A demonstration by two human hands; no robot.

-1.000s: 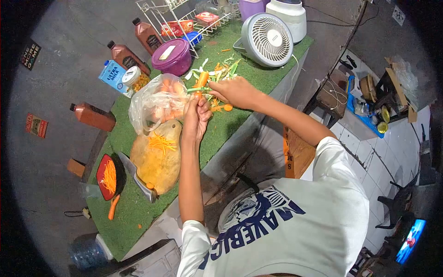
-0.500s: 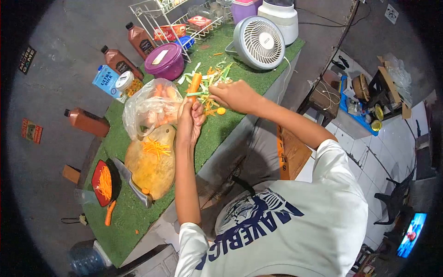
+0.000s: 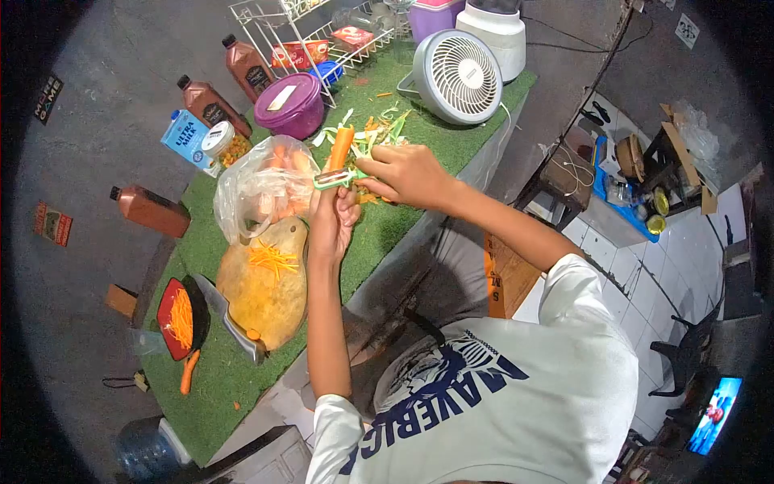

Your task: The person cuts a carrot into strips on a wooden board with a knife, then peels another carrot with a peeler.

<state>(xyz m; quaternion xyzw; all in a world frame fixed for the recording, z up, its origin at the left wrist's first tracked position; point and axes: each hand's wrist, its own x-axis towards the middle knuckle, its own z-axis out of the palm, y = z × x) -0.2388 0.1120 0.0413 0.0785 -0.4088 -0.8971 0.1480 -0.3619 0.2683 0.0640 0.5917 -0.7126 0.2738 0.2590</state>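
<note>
My left hand [image 3: 334, 216] is closed round the lower end of a carrot [image 3: 342, 148], which points away from me. A green peeler [image 3: 337, 178] lies across the carrot just above my left fingers, its handle gripped in my right hand [image 3: 407, 173]. Beyond the hands, pale and orange peelings [image 3: 391, 127] are heaped on the green mat [image 3: 387, 230]. Beside my left hand sits a clear plastic bag [image 3: 258, 181] of carrots. Nearer me, carrot strips [image 3: 271, 258] rest on a wooden board [image 3: 266, 302].
A knife [image 3: 230, 321] lies along the board's left edge. Further left are a red bowl [image 3: 171, 332] of shredded carrot and a small carrot [image 3: 189, 373]. A purple tub [image 3: 289, 113], brown bottles [image 3: 211, 105], a wire rack [image 3: 302, 40] and a fan [image 3: 459, 77] stand at the back.
The peeler has moved down the carrot towards my left fingers, and its head has turned more into view. My right hand has come slightly nearer. My left hand still holds the carrot.
</note>
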